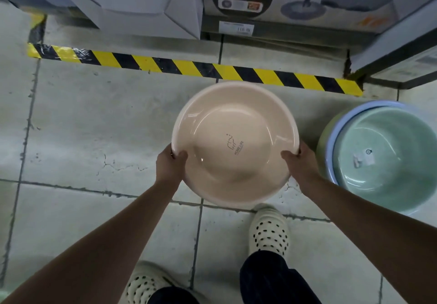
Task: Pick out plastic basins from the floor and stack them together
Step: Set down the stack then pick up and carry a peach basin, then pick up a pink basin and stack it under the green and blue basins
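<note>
Right now both hands hold one cream basin [233, 143] at frame centre, mouth up, lifted clear of the tiled floor [94, 126]. Left hand [170, 164] clamps the rim at its lower-left edge, thumb hooked inside, other fingers under the lip and hidden. Right hand [298, 161] mirrors it on the lower-right edge, thumb inside too. Both grips closed on the rim, no gap showing.

Stack of basins [387, 154] sits on the floor at the right edge of the frame: green basin on top, nested in a blue one, with a yellow-green rim outermost. Partly cut off by the frame edge.

Key relation: stack lies directly right of the held basin, just beside the right hand, well apart from the left. Basin is round, so no long axis to line up; only the mouth-up orientation matters, and it matches the stack already.

Judgement: carry step, basin picked, not yet stacked. Next move likely calls for a sideways shift right, then lowering centred over the green one. Risk: rim catching off-centre and tipping.

Hazard tape [189, 66] and boxed goods [236, 1] run along the upper frame.
</note>
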Motion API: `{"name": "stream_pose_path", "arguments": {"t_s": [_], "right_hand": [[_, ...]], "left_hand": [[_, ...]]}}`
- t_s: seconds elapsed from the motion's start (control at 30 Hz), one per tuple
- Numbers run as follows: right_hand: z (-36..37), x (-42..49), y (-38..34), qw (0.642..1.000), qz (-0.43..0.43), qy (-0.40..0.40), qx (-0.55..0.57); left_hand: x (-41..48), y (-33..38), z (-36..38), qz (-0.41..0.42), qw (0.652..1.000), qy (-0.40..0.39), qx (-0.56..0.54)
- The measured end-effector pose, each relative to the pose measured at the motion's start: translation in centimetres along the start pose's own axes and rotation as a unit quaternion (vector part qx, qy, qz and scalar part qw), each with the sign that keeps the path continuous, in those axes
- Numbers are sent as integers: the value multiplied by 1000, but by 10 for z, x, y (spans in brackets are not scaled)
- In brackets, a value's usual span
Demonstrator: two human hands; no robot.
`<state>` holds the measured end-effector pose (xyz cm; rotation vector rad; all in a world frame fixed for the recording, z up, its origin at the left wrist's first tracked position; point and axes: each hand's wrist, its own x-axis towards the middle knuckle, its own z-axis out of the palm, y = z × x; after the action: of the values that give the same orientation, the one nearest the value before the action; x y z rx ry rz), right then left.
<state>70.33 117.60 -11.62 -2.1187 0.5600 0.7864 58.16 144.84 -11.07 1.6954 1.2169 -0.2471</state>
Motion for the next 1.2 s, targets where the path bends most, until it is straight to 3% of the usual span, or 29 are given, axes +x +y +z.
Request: {"name": "stream_pose_path", "arguments": {"t_s": [0.2, 0.43, 0.77, 1.0, 1.2], "right_hand": [[-6, 2, -4, 998, -1, -14, -59], [-44, -45, -46, 981, -33, -19, -191], [-27, -226, -211, 953, -169, -112, -226], [39, -376, -312, 909, -233, -200, -282], [110, -504, -348, 839, -318, -275, -345]], "left_hand": [[11, 4, -5, -20, 999, -35, -7], [-11, 41, -67, -27, 997, -66, -12], [-129, 116, -214, -13, 989, -26, -143], [-220, 104, -377, -44, 982, 55, -178], [-305, 47, -505, -112, 937, 173, -282]]}}
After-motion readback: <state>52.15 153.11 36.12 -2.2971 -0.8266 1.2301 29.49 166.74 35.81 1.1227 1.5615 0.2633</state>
